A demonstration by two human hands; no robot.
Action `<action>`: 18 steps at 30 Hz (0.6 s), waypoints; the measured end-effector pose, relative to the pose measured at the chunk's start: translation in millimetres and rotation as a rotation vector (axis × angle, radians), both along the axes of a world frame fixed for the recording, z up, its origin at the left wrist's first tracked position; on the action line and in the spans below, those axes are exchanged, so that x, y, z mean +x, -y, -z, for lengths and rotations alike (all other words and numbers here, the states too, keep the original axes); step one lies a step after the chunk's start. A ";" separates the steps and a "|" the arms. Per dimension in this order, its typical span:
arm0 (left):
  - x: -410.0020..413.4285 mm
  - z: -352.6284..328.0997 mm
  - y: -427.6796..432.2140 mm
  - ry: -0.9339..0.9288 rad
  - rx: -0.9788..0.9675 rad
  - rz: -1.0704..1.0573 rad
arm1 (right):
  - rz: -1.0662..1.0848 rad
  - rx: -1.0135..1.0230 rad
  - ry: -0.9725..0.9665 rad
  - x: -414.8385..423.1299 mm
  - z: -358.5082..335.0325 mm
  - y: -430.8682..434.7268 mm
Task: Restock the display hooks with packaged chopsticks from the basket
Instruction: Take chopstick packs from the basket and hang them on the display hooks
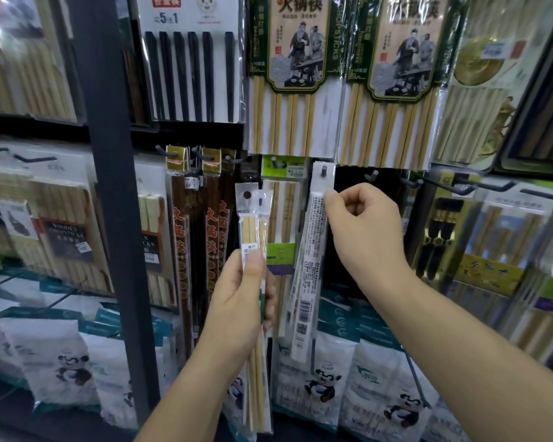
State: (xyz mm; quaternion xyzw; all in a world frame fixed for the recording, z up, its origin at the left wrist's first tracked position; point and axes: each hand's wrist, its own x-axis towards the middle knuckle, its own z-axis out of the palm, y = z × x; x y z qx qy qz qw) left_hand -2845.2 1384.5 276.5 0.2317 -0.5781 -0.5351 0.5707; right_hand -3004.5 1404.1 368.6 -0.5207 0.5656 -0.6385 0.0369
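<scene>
Our right hand (364, 231) pinches a chopstick pack (310, 266) hung on the hook (323, 172) above it. Our left hand (240, 301) grips two spare packs (253, 218); next, we judge, align one's hole to a hook.

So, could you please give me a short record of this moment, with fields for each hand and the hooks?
left hand: grips two narrow packs, held upright
right hand: pinches the white pack near its top
hook: pokes through the white pack's top
white pack: hangs tilted, lower end to the left
bare hooks: just right of the white pack
</scene>
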 end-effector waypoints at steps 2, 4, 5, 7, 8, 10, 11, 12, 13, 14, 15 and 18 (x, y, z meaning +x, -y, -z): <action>0.5 -1.3 -1.5 -0.001 -0.016 0.017 | -0.010 -0.011 0.009 1.7 4.1 -4.5; 0.9 -2.0 -3.0 -0.007 -0.007 0.042 | -0.067 -0.026 -0.030 7.1 7.6 -10.3; 0.6 -2.1 -3.6 -0.006 -0.008 0.052 | -0.112 -0.021 -0.062 11.3 9.1 -13.2; -1.0 -2.0 -4.4 0.000 -0.023 0.064 | -0.186 0.029 -0.118 19.8 11.6 -16.9; -1.7 -2.2 -5.4 0.001 -0.033 0.069 | -0.210 0.057 -0.135 23.2 11.9 -17.3; -2.5 -3.7 -7.5 -0.007 -0.040 0.080 | -0.242 0.077 -0.153 26.7 11.0 -17.0; -2.6 -4.5 -8.4 -0.008 -0.036 0.083 | -0.255 0.075 -0.154 27.3 10.1 -16.9; -2.6 -5.1 -9.1 -0.006 -0.031 0.082 | -0.269 0.070 -0.145 27.7 9.2 -16.8; -2.6 -5.4 -9.5 -0.004 -0.027 0.081 | -0.286 0.063 -0.125 28.0 8.7 -17.3; -2.9 -5.9 -9.9 -0.005 -0.020 0.079 | -0.303 0.054 -0.102 28.2 8.3 -17.5; -3.4 -6.5 -10.5 -0.010 -0.014 0.079 | -0.315 0.047 -0.083 28.3 8.0 -17.9; -5.5 -6.5 -11.4 -0.008 -0.022 0.079 | -0.309 0.046 -0.059 27.4 6.3 -17.3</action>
